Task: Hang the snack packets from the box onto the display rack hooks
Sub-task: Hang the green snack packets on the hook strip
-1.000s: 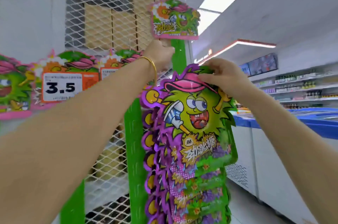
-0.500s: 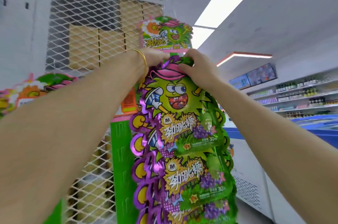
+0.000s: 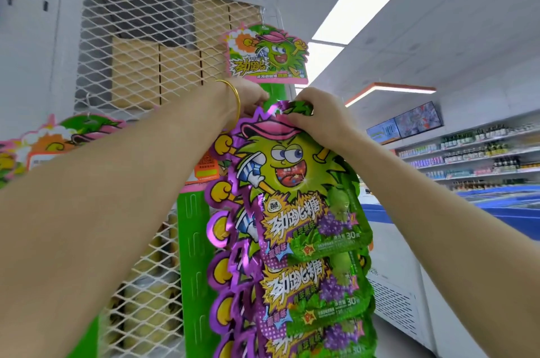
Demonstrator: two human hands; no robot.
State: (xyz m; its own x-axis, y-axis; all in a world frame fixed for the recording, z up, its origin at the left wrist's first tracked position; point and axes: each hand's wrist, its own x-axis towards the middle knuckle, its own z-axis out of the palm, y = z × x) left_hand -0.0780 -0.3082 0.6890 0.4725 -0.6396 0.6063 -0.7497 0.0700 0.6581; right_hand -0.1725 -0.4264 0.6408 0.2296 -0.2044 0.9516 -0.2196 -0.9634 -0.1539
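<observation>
Snack packets (image 3: 292, 182), a stacked purple-green bunch, are held just below the header card (image 3: 267, 55). Right hand (image 3: 318, 118) pinches their top tab, likely to line its hole up with a hook, which is hidden. Left hand (image 3: 248, 97) curls beside the tab under the card, probably steadying; can't tell what it grips. Green rack post (image 3: 193, 241) runs down from the card.

Both hands were up high. The left hand (image 3: 248, 97), gold bangle (image 3: 233, 100) on the wrist, and the right hand (image 3: 321, 115) pinched the top edge of the hanging snack packets (image 3: 292, 211), just below the header card (image 3: 266, 55) on the green rack post (image 3: 194, 241).
</observation>
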